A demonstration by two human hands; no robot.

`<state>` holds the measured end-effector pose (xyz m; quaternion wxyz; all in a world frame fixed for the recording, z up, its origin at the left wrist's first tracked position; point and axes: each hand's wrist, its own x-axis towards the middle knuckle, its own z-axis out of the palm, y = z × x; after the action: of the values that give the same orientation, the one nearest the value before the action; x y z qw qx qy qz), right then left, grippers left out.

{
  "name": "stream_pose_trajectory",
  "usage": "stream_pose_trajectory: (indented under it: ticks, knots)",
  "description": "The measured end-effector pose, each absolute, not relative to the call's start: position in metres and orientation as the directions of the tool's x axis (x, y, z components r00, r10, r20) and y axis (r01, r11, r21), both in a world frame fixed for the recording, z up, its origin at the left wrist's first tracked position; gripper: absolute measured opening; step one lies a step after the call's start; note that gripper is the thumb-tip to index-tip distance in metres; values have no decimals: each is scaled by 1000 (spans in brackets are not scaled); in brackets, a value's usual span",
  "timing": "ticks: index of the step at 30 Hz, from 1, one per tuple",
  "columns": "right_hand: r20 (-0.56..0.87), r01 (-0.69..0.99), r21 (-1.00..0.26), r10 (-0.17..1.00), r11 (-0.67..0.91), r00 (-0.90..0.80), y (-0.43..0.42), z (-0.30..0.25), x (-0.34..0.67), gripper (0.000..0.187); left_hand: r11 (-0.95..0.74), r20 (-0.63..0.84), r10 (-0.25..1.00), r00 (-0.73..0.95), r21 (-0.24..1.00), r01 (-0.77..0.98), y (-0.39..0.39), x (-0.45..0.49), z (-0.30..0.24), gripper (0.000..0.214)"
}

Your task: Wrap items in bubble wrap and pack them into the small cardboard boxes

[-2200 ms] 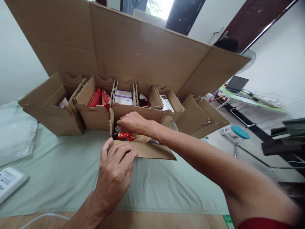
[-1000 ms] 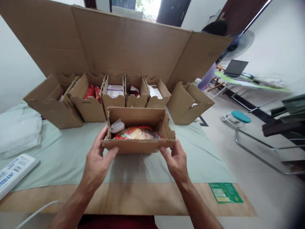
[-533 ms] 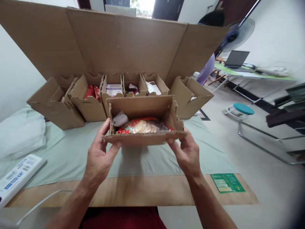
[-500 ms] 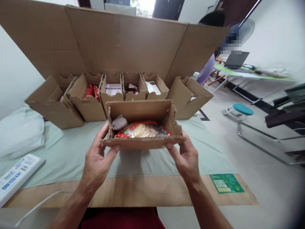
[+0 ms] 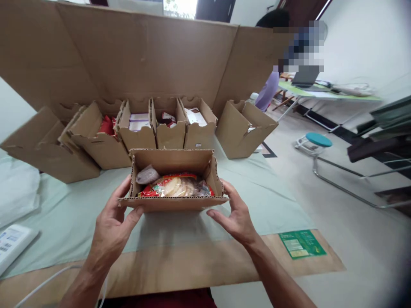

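Observation:
A cardboard box [image 5: 171,160], open at the top, stands in front of me between my hands. Inside it lie a clear-and-red food packet [image 5: 176,185] and a small greyish-brown wrapped item [image 5: 147,175]. My left hand [image 5: 112,222] grips the box's left end, thumb at the front and fingers behind. At the right end, my right hand [image 5: 236,211] has its fingers against the side while its thumb stands away from the front wall. Whether the box's base rests on the cloth [image 5: 253,192] is hidden.
Several cardboard bins stand in a row behind, including one with red packets [image 5: 108,125] and one with white-and-purple boxes [image 5: 139,121]. A tall cardboard panel [image 5: 144,55] rises behind them. A white power strip [image 5: 16,246] lies at left. A person's purple sleeve [image 5: 268,90] shows beyond the panel.
The box sits lower and further left in view, with both hands. My right thumb has come off its front wall. The whole view has shifted too.

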<state>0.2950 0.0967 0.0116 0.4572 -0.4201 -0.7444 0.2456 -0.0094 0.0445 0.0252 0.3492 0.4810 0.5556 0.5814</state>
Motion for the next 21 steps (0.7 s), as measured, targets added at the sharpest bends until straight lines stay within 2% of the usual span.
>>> stream_pose_trajectory:
  ticks: [4,6,11,14,16,18,21]
  knots:
    - [395,360,-772,839,523,-374,116,9,315,112,-115,138,948,-287,989,96,47,-14,19,65]
    - [342,280,-832,840,479,-421,135,11,313,117,-109,135,949,-285,988,108,49,-17,17,64]
    - [212,120,-950,879,287,-426,162,10,307,94,-107,172,954,-246,961,254,36,-7,20,55]
    - [210,126,-951,888,283,-410,162,7,324,75,-150,237,940,-247,934,325,11,17,21,48]
    - [229,134,-945,896,299,-380,160,6,342,65,-183,254,942,-220,936,300,-5,34,17,43]
    - [252,125,-946,920,300,-301,158,7,360,62,-166,218,955,-203,956,243,-14,46,10,41]
    - [260,127,-951,953,280,-155,152,8,376,59,27,22,973,-229,977,211,-4,51,2,57]
